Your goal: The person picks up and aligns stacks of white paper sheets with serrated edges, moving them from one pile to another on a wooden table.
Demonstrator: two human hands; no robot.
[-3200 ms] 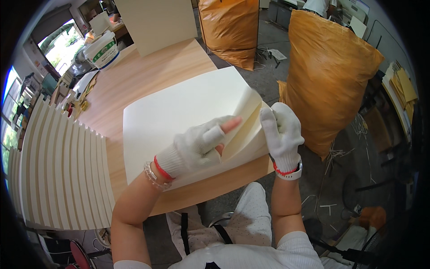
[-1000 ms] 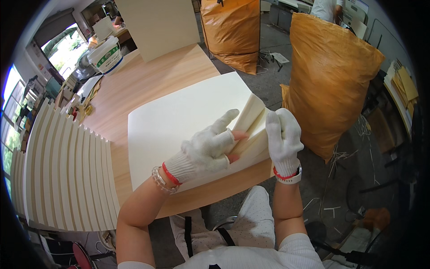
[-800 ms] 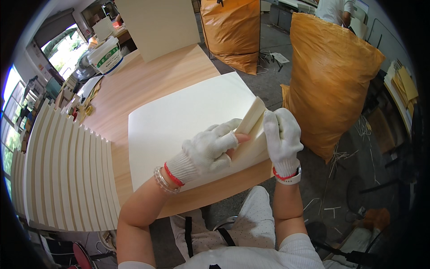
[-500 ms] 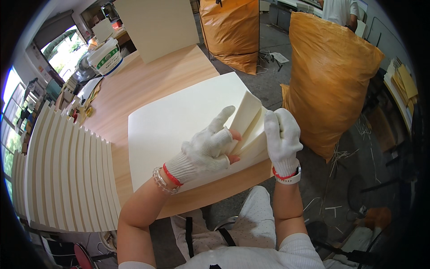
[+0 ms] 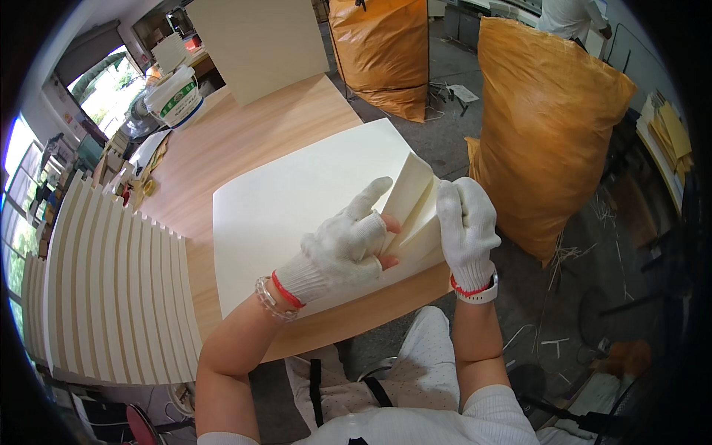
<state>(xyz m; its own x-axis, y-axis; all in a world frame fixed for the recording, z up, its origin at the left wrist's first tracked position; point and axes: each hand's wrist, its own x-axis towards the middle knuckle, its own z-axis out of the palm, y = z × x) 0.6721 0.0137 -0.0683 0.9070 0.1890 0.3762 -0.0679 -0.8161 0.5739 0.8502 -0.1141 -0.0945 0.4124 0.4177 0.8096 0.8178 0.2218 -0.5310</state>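
A large white sheet (image 5: pixel 297 193) of stiff paper or thin board lies on the wood-grain table, with folded strips (image 5: pixel 406 194) raised at its right end. My left hand (image 5: pixel 345 241), in a white knitted glove with two bare fingertips, bears on the folds. Its thumb and forefinger close in on them, while a gloved finger stretches along the outer side. At the right edge of the sheet, my gloved right hand (image 5: pixel 469 222) is curled into a fist around the folded end. The parts under its fingers are hidden.
Slatted white boards (image 5: pixel 119 289) stand at the left. A white tub (image 5: pixel 174 96) and an upright board (image 5: pixel 259 44) are at the table's far side. Orange sacks (image 5: pixel 549 133) stand beyond on the floor, among scraps. A co-worker (image 5: pixel 571 18) is at the upper right.
My hands and the sheet keep nearly the same place. The co-worker at the upper right has shifted slightly, with an arm now stretched out to the right.
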